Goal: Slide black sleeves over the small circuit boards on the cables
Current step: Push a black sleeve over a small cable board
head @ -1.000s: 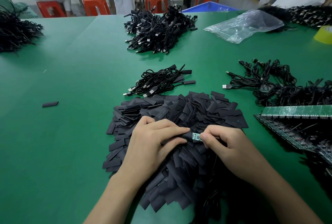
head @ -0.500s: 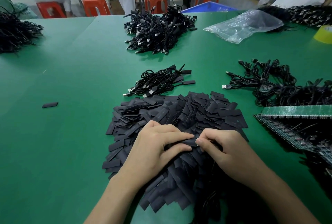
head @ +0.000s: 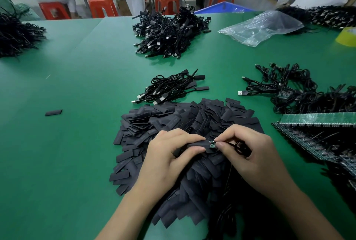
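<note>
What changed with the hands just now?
The green circuit board, hidden half a second ago, shows again at the right end of the sleeve. The right hand still pinches it, a cable loop now showing. The left hand still grips the sleeve; the sleeve pile stays put.

On a green table (head: 77, 143) a big pile of black sleeves (head: 173, 116) is spread. Just behind the pile a small bundle of cables (head: 169, 87) is laid, and further behind it a large heap of cables (head: 169, 33). Left of the pile one single sleeve (head: 53, 112) is seen. Right of it loose cables (head: 289, 89) and green circuit board strips (head: 317, 122) are placed.
</note>
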A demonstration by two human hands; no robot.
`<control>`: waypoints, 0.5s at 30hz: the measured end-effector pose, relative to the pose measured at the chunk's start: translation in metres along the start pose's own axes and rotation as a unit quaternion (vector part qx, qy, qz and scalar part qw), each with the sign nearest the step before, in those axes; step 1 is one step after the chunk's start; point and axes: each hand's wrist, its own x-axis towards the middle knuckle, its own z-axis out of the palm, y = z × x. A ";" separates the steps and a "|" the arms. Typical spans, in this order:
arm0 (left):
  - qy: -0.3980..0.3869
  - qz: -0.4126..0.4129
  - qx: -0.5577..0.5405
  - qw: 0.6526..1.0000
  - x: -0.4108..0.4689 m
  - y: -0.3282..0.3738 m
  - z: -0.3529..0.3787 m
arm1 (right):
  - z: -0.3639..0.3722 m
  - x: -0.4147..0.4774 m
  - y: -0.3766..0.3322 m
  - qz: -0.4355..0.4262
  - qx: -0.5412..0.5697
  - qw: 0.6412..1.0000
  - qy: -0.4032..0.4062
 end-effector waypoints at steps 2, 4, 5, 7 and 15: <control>-0.002 -0.010 -0.015 1.000 0.000 0.001 0.001 | 0.000 0.001 0.000 -0.017 -0.012 1.000 0.006; -0.003 -0.019 -0.027 0.999 0.000 0.002 0.003 | 0.001 0.000 0.000 -0.033 -0.021 0.999 0.009; -0.003 -0.023 -0.032 0.999 0.000 0.003 0.003 | 0.001 0.000 0.001 -0.041 -0.025 0.999 0.011; -0.004 -0.030 -0.040 0.999 0.000 0.004 0.004 | 0.002 0.000 0.003 -0.053 -0.030 0.998 0.014; 0.003 -0.048 -0.071 0.996 0.000 0.004 0.004 | 0.002 0.000 0.008 -0.093 -0.047 0.994 0.013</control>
